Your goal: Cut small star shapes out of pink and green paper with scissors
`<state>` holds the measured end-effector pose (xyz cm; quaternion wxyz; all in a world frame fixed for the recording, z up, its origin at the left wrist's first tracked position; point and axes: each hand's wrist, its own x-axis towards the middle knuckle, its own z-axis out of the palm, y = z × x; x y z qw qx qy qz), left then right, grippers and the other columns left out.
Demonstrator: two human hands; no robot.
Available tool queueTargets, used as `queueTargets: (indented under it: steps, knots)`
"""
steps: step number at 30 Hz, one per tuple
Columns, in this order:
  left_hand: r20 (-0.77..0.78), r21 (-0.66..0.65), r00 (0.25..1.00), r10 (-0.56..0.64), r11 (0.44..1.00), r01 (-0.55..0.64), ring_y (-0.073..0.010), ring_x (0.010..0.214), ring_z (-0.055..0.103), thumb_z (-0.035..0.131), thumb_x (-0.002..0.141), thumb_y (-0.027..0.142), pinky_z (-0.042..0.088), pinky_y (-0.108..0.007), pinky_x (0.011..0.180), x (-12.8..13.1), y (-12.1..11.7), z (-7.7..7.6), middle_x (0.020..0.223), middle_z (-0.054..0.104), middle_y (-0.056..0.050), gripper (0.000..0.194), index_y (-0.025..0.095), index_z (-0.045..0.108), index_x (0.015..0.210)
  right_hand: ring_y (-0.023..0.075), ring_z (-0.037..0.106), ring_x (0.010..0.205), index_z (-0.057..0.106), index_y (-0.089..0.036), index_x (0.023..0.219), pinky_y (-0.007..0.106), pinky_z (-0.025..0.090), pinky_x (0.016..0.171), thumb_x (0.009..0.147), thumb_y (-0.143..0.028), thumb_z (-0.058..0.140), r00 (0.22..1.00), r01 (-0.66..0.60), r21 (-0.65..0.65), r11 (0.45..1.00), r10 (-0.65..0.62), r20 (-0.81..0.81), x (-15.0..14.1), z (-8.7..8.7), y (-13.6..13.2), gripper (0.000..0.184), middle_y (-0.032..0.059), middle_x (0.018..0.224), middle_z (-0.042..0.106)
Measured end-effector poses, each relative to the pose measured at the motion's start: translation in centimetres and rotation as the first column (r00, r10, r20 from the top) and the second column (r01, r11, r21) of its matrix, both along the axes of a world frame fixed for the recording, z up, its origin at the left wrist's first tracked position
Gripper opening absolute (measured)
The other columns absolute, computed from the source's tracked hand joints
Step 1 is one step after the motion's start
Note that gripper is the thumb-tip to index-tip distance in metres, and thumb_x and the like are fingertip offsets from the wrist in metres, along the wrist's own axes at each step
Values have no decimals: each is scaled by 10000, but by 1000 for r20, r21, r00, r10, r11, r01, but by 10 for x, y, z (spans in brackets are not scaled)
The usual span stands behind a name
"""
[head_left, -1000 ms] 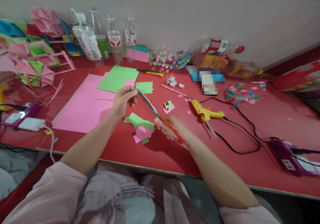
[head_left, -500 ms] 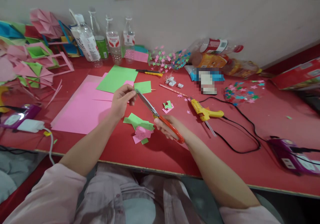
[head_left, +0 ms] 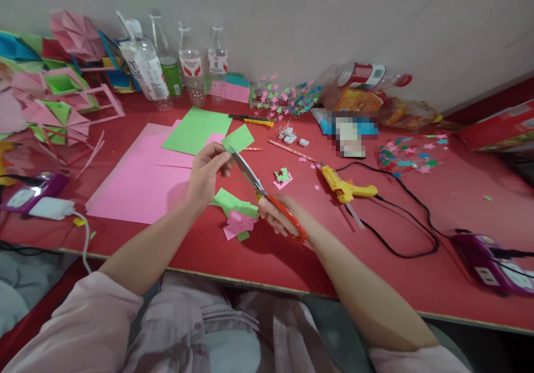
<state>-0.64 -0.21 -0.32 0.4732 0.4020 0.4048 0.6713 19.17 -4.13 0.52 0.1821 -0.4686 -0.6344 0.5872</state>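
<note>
Small green paper (head_left: 238, 136) is in the middle of the red desk (head_left: 267, 264), at the tips of the left hand (head_left: 206, 173). That hand has its thumb and finger pinched together. It seems to hold the paper by its near corner, but the fingertips cover that spot, so it is hard to be sure. The right hand (head_left: 273, 217) is curled around the red handles of the scissors (head_left: 254, 181). The blades point far and left, look almost closed, and their tips are right by the pinched fingers.

Some cutting looks done. A little heap of green and pink scraps (head_left: 236, 209) lies near, between the arms. To the right of the blades are small cut bits (head_left: 283, 177), one green and one pink. Further right, a few loose pink stars (head_left: 317, 187) lie close to the yellow glue gun (head_left: 346, 188).

More looks left to do. The small green paper seems mostly whole. On the left, the big green sheet (head_left: 196, 131) lies partly over the pink paper (head_left: 129, 178), and there is lots of both. On the far side, the yellow craft knife (head_left: 252, 121) lies with no hand on it.
</note>
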Motion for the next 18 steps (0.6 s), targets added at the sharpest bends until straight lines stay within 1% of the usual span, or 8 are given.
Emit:
queueTargets:
  steps: [3, 7, 9, 12, 18]
  knots:
    - [-4, 0, 1000, -5, 1000, 5, -34, 396, 484, 632, 697, 217, 382, -156, 412, 0, -1, 1, 487, 570, 67, 117, 194, 530, 645, 62, 335, 306, 460, -206, 654, 226, 365, 402, 849, -704, 479, 1000, 2, -7, 1000, -2, 16, 0, -1, 1, 534, -95, 382, 343]
    - [-13, 14, 1000, -19, 1000, 19, -33, 395, 479, 628, 697, 206, 371, -154, 404, 0, -2, 1, 484, 558, 68, 125, 193, 521, 634, 68, 352, 313, 456, -210, 664, 235, 375, 390, 812, -717, 514, 994, -11, -60, 998, 17, 107, 1, -4, 6, 531, -94, 397, 358]
    - [-20, 17, 1000, -24, 1000, 24, -36, 395, 475, 628, 695, 201, 363, -156, 399, 0, -1, 1, 480, 548, 69, 125, 194, 519, 634, 67, 356, 317, 447, -213, 667, 234, 380, 386, 802, -722, 522, 992, -13, -68, 998, 21, 125, 2, -4, 8, 532, -95, 403, 360]
    - [-28, 18, 999, -27, 999, 27, -37, 390, 470, 635, 699, 209, 358, -161, 396, 0, 0, 1, 480, 536, 71, 139, 195, 510, 640, 61, 354, 306, 448, -210, 652, 228, 386, 384, 801, -733, 512, 994, -11, -60, 998, 18, 105, 0, -3, 7, 548, -99, 396, 350]
    - [-32, 2, 999, 13, 1000, -13, -30, 389, 456, 641, 708, 228, 354, -159, 401, 4, -2, 2, 484, 526, 73, 169, 195, 491, 639, 64, 335, 278, 399, -227, 645, 212, 323, 333, 805, -749, 500, 998, 43, -45, 998, -42, 40, -10, 1, -4, 556, -101, 378, 347]
